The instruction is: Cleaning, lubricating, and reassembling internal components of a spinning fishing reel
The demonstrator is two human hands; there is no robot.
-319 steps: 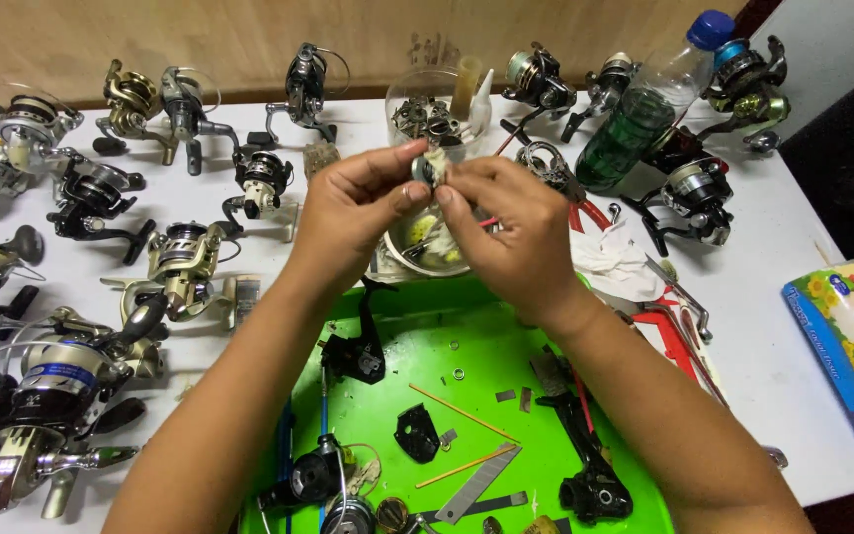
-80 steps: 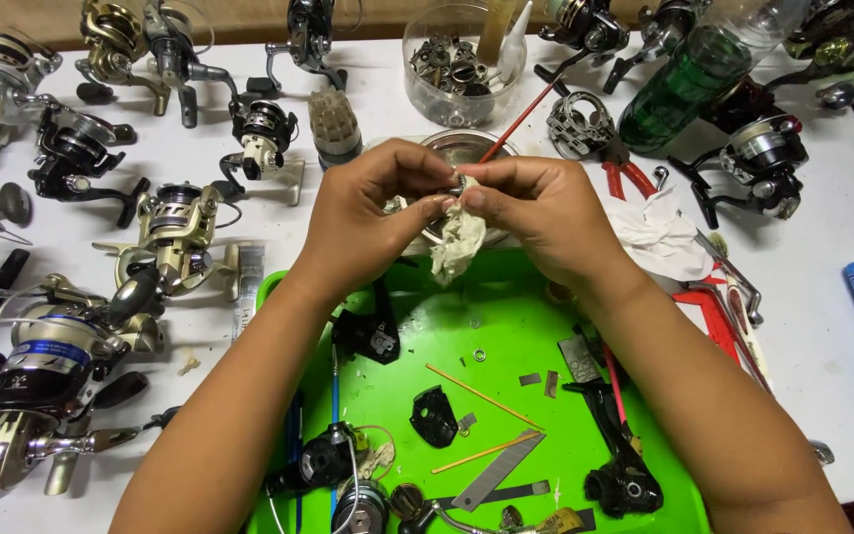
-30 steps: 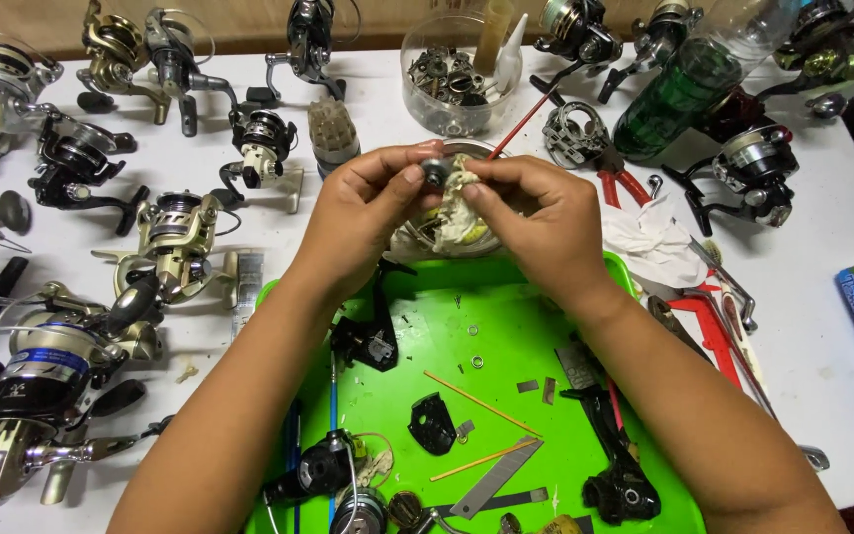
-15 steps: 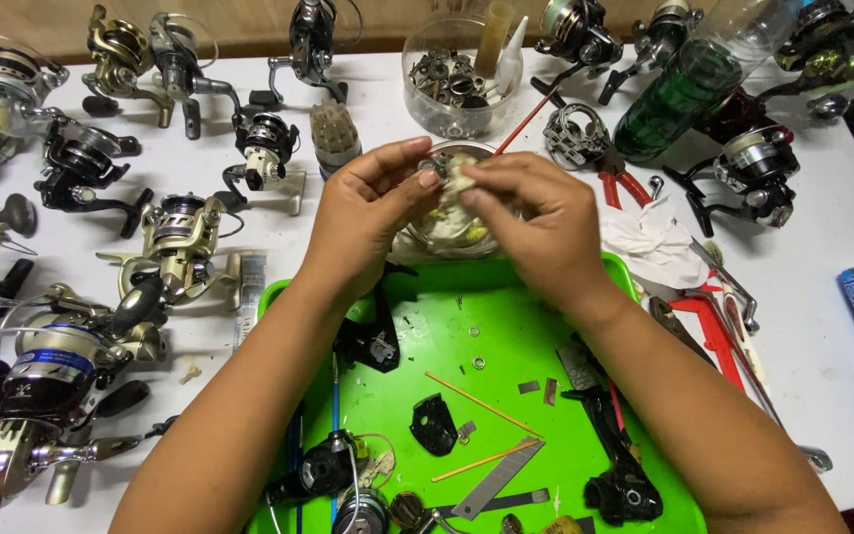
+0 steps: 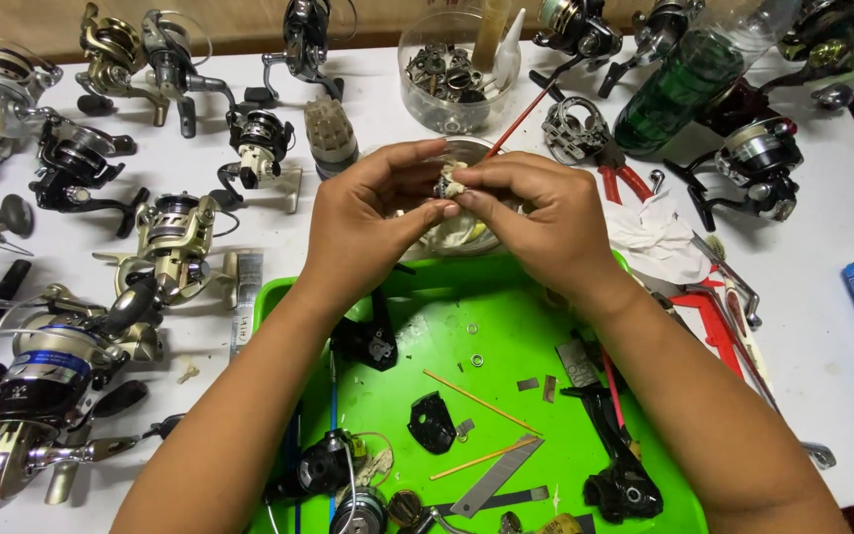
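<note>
My left hand (image 5: pixel 363 232) and right hand (image 5: pixel 536 222) meet above the far edge of the green tray (image 5: pixel 506 346). Between them I hold a small metal part (image 5: pixel 444 185) wrapped partly in a pale rag (image 5: pixel 455 184). The fingers (image 5: pixel 417 168) of my left hand are pinched on the part from the left, and my right fingers (image 5: pixel 486 188) are clamped on the rag and part from the right. What kind of part it is I cannot tell; most of it is hidden by my fingertips.

Just beneath my hands sits a clear bowl (image 5: pixel 457 232) on the white counter (image 5: pixel 822 316). On the tray lie a black cover (image 5: pixel 434 423), two thin sticks (image 5: pixel 476 403), a metal strip (image 5: pixel 496 477) and a black reel body (image 5: pixel 625 485) near my right forearm. A round tub (image 5: pixel 452 74) of metal parts stands beyond my hands, with a green bottle (image 5: pixel 689 79) lying to its right. Red pliers (image 5: pixel 620 178) rest near my right hand. Many fishing reels (image 5: pixel 175 247) crowd the counter on my left and along its far edge.
</note>
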